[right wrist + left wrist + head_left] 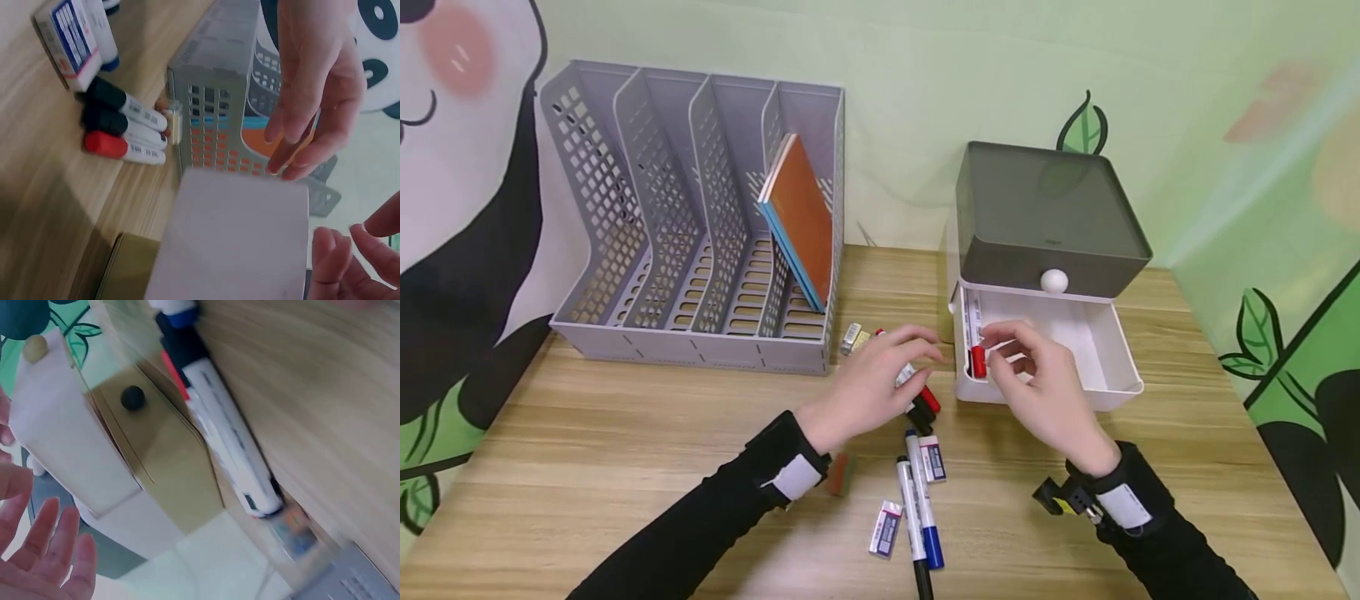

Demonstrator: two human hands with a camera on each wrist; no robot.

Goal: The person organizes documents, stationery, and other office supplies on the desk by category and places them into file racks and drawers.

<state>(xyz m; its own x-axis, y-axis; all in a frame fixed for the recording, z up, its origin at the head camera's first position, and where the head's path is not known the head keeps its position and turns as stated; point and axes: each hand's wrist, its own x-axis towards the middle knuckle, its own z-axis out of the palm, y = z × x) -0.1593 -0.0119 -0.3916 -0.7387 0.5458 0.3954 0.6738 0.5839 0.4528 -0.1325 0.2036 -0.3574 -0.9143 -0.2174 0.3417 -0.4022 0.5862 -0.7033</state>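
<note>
My left hand (868, 379) is held over a group of capped markers (917, 412), one with a red cap and two with black caps. Its fingers (47, 550) are spread and hold nothing. The right hand (1037, 375) is over the left side of a pulled-out white drawer (1093, 342), fingers loosely bent beside a red-capped marker (977, 361) lying inside. Between the right thumb and fingers (328, 250) a gap shows in the right wrist view. Pale pens or markers (973, 312) lie along the drawer's left wall.
A grey file rack (662, 346) with thin books (805, 225) stands at back left. A dark-topped drawer box (1045, 208) sits above the drawer. Nearer me lie a black marker (910, 508), a blue marker (925, 500) and erasers (886, 529) (932, 458). Small boxes (853, 337) sit beside the rack.
</note>
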